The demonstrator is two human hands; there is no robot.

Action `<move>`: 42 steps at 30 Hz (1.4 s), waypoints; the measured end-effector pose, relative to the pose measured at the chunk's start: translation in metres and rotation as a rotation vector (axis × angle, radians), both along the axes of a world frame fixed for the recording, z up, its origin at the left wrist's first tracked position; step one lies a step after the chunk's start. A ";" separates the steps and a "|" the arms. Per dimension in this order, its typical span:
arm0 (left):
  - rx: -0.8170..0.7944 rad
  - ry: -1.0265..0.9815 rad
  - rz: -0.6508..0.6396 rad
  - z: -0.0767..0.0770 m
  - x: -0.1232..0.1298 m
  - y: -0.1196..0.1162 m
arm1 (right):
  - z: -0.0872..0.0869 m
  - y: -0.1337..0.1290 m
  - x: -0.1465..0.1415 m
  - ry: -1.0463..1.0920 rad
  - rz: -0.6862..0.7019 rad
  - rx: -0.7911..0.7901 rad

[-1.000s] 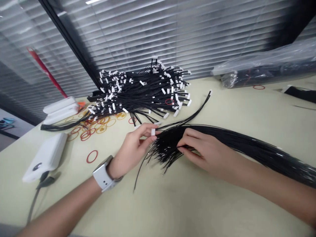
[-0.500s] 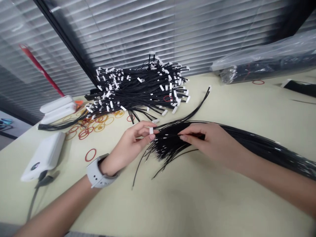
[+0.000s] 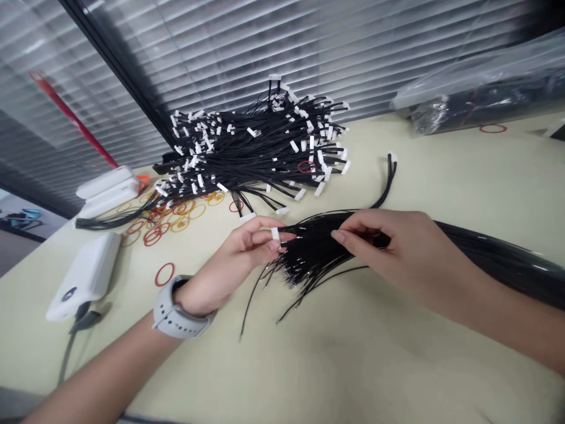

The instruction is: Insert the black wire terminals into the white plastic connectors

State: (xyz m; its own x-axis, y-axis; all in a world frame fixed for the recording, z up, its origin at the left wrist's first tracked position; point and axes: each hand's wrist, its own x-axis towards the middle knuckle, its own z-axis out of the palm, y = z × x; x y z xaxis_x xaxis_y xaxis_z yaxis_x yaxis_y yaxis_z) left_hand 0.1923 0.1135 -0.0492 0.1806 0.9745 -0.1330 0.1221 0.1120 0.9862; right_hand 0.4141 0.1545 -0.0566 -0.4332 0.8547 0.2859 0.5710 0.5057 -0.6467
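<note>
Our left hand [image 3: 232, 260] pinches a boxy white plastic connector [image 3: 275, 234]. Our right hand [image 3: 397, 250] closes its fingertips on slim black wires [image 3: 311, 253] just beside it, fanned between the near and far edges of the smooth pale-green worktop [image 3: 318, 365].

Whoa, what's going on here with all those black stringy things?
A person is handling thin black wires. The left hand holds a small white connector by their ends, and the right hand pinches among them. Behind lies a big pile of black cables with white ends, and red and yellow rubber bands are scattered to the left.
</note>
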 end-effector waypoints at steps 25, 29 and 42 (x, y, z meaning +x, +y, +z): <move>-0.095 -0.090 0.021 -0.002 0.004 0.000 | -0.002 -0.002 0.002 -0.044 0.027 0.070; -0.105 -0.106 0.023 -0.002 0.003 -0.001 | -0.001 -0.002 0.000 -0.040 0.031 0.063; -0.108 -0.109 0.005 -0.001 0.006 -0.001 | 0.001 -0.001 0.002 -0.085 0.103 -0.022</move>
State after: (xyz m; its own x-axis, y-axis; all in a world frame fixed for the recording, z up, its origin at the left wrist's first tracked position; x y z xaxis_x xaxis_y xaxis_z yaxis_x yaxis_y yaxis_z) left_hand 0.1982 0.1122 -0.0499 0.1947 0.9565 -0.2171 0.0143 0.2186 0.9757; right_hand 0.4165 0.1530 -0.0552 -0.5412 0.8100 0.2258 0.5701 0.5508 -0.6096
